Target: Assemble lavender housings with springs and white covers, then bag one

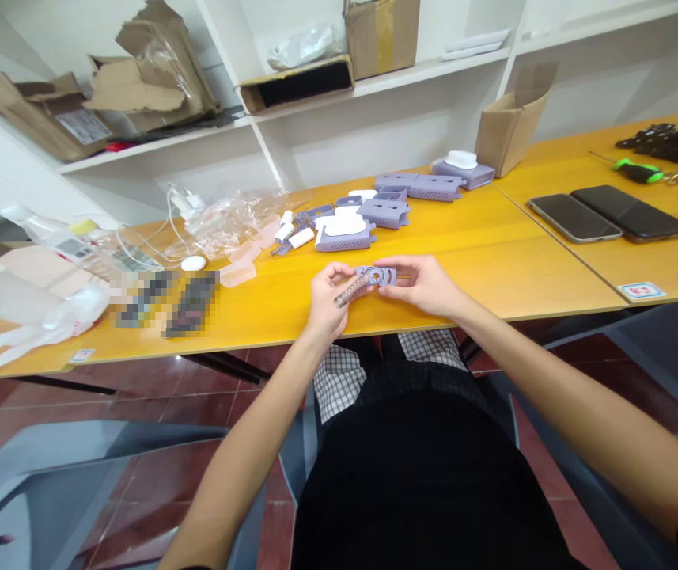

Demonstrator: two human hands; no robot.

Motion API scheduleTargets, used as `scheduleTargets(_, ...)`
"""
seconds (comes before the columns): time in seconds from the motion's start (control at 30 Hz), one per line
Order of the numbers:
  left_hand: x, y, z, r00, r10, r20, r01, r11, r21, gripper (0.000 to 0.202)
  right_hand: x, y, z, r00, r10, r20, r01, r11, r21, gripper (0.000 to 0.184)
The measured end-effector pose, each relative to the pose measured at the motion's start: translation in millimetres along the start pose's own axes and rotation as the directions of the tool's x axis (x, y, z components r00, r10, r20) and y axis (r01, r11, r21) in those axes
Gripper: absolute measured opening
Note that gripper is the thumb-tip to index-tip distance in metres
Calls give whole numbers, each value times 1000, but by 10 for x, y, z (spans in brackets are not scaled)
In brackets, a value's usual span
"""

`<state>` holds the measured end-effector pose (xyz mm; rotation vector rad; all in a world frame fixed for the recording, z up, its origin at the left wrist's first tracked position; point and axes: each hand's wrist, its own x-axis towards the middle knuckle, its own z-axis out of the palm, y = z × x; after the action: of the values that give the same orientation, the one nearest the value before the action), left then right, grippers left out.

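Near the table's front edge, my left hand [327,299] and my right hand [418,285] hold a small light-purple plastic part [388,276] between them. The part has several holes and cut-outs. My right fingers and thumb pinch its right end, while my left fingers close around its left end. A dark, patterned strip [351,291], coil-like in look, slants from the part across my left hand; its exact kind cannot be made out. Just beyond my hands lies a purple perforated housing [344,241] with a white oval piece [343,225] on top.
More purple housings [437,188], white pieces [301,237] and pink trays [237,274] lie behind. Clear plastic wrap [225,226] and a plastic bag [71,305] are at left. Two phones [576,217], a screwdriver [638,171] and a cardboard box [513,127] stand or lie at right.
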<state>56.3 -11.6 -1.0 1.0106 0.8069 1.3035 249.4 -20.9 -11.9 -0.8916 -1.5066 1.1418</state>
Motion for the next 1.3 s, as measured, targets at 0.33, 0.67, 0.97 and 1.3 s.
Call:
scheduleTargets(0.33,-2,3,35,1000,31,2,-31,999,11,41,-22,-42,17,977,-208,44,203,849,-487,38)
scheduleTargets(0.67,10,-91,25,993,112,34,-115,985,132,47,-24,-60,37,980,-198,17,178,835,-520,35)
scheduleTargets(0.97,14,-118,-6,983,171,64,-181,961,208,40,-39,-36,37,985,-172,22,161,858,-488,47)
scheduleTargets(1.3,55,-42,-102,937,183,297,-333,724,605,27,0,-101,-245,975,-99,200,209,718,-663,32)
